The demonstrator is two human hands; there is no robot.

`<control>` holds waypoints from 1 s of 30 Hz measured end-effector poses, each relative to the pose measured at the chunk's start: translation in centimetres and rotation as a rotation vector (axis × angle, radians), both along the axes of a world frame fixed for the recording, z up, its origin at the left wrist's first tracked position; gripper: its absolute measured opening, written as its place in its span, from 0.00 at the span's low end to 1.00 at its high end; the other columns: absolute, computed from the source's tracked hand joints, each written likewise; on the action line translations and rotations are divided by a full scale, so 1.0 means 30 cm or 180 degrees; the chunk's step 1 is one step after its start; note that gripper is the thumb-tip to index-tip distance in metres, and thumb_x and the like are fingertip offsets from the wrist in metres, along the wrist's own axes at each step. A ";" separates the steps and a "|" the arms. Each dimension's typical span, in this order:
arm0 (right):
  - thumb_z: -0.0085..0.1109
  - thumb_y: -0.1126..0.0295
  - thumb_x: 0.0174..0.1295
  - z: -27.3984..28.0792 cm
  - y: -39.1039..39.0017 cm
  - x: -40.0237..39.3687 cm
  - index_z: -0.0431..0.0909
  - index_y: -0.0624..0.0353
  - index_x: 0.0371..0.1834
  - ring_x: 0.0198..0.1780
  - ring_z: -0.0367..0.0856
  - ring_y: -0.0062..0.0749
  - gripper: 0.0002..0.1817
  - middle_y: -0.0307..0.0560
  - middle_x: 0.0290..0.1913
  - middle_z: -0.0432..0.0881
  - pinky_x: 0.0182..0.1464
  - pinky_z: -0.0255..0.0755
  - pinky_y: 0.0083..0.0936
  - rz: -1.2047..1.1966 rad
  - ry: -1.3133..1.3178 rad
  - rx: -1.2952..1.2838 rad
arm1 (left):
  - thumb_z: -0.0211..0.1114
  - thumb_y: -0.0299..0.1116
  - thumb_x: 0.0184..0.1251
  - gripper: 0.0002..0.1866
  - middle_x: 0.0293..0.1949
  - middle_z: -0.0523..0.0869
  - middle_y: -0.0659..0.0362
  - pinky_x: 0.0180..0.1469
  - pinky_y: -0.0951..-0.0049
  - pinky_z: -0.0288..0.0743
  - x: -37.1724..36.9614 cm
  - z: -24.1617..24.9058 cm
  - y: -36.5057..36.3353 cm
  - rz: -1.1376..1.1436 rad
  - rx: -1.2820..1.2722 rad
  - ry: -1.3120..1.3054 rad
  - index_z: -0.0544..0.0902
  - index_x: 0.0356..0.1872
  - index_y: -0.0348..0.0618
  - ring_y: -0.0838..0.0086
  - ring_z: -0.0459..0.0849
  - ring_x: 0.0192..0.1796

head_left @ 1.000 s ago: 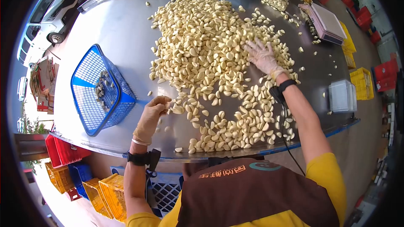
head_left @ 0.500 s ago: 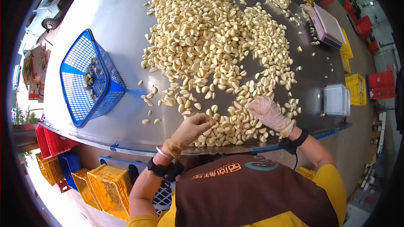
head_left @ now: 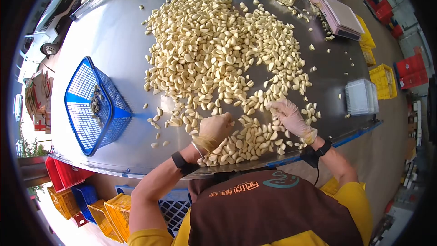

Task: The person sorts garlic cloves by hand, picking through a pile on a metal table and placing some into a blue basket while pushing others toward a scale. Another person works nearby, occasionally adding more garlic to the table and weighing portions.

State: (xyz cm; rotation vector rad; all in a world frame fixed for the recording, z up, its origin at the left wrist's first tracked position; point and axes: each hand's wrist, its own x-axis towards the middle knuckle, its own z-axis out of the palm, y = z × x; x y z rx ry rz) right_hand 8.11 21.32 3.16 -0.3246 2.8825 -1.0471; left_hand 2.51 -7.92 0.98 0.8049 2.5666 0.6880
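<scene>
Peeled garlic cloves (head_left: 195,50) form a large heap on the metal table, thinning into a loose spread near its front edge. My left hand (head_left: 215,128), in a thin glove, is curled closed just above the cloves at the near left. Its fingertips are turned away, so what they hold, if anything, is hidden. At the right part of the near spread, my gloved right hand (head_left: 289,117) reaches in with fingers extended, the tips touching cloves. A smaller group of cloves (head_left: 246,141) lies between the hands and the table edge.
A blue basket (head_left: 119,123) with some dark-looking contents stands on the left of the metal table (head_left: 123,32). Clear plastic containers (head_left: 361,97) are stacked at the right edge, and a scale (head_left: 339,17) sits farther back. Yellow crates (head_left: 119,214) stand below at left.
My left hand has turned over and curled its fingers in, moving slightly among the near cloves. My right hand stays at the right of the spread, its fingers more extended. The camera view has shifted.
</scene>
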 end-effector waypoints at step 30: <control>0.64 0.70 0.61 -0.070 -0.063 -0.128 0.81 0.53 0.44 0.42 0.77 0.42 0.09 0.42 0.36 0.76 0.48 0.71 0.37 0.0823 0.0861 0.1661 | 0.56 0.42 0.80 0.15 0.44 0.85 0.65 0.49 0.77 0.82 0.130 -0.007 -0.022 0.1752 0.3244 -0.5300 0.81 0.54 0.42 0.76 0.85 0.46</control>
